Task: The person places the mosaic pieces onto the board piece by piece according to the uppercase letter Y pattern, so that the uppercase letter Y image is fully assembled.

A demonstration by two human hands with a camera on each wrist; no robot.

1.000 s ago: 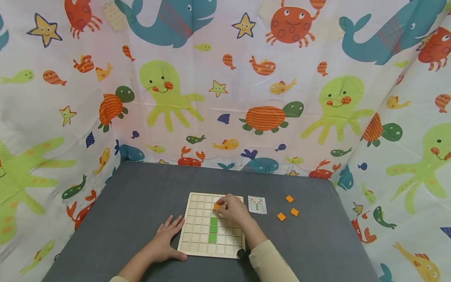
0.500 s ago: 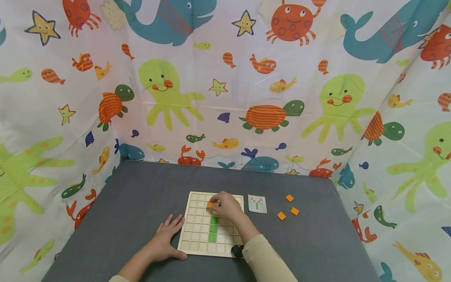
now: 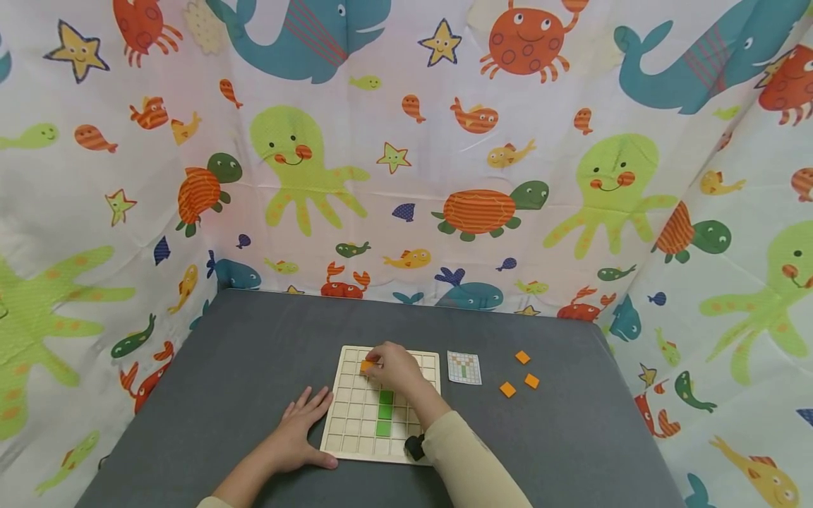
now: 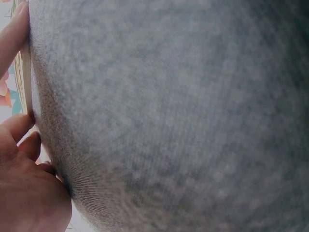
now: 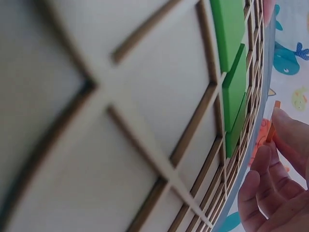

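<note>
My right hand [image 3: 399, 371] pinches an orange square tile [image 3: 366, 366] between thumb and fingers, over the upper left part of a wooden grid board [image 3: 346, 410]. In the right wrist view the orange tile [image 5: 272, 128] appears edge-on at the fingertips. Several green tiles [image 3: 384, 412] form a column in the middle of the board; my right hand partly covers its upper end. Along the board's left edge rests my left hand [image 3: 293, 436], fingers spread and thumb near the lower left corner. The left wrist view shows mostly grey cloth beside that hand [image 4: 31, 198].
Right of the board lies a small card [image 3: 464, 368] printed with a grid pattern. Three loose orange tiles [image 3: 507, 389] lie farther right on the grey table [image 3: 571, 437]. A curtain [image 3: 419, 212] with sea animals surrounds the table. A black wrist device [image 3: 415, 447] hangs over the board's lower right.
My right hand has moved left across the board's upper rows, carrying the orange tile with it. The left hand has stayed at the board's left edge.
</note>
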